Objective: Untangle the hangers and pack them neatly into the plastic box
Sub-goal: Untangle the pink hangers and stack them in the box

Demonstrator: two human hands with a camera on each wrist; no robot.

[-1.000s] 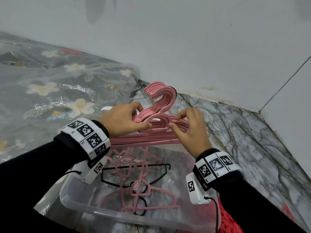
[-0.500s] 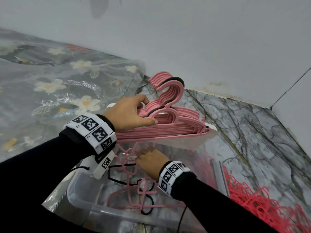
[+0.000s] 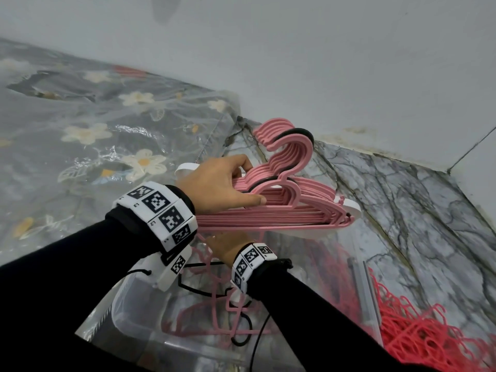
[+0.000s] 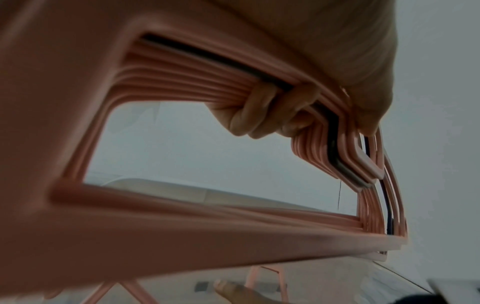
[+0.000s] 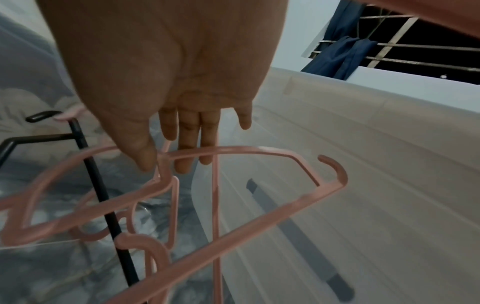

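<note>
While the left hand (image 3: pixel 220 183) grips a nested stack (image 3: pixel 273 210) of pink hangers, one black among them, above the box (image 3: pixel 139 326), fingers (image 4: pixel 249 115) curled round the shoulder bars, the right hand (image 5: pixel 166 86) reaches into the box, fingers straight, tips at a loose hanger (image 5: pixel 233 150), holding nothing. Judged: thin, light, stiff plastic, smooth; hooks snag. Best held at neck or shoulder bar. Further loose hangers lie on the box floor.
</note>
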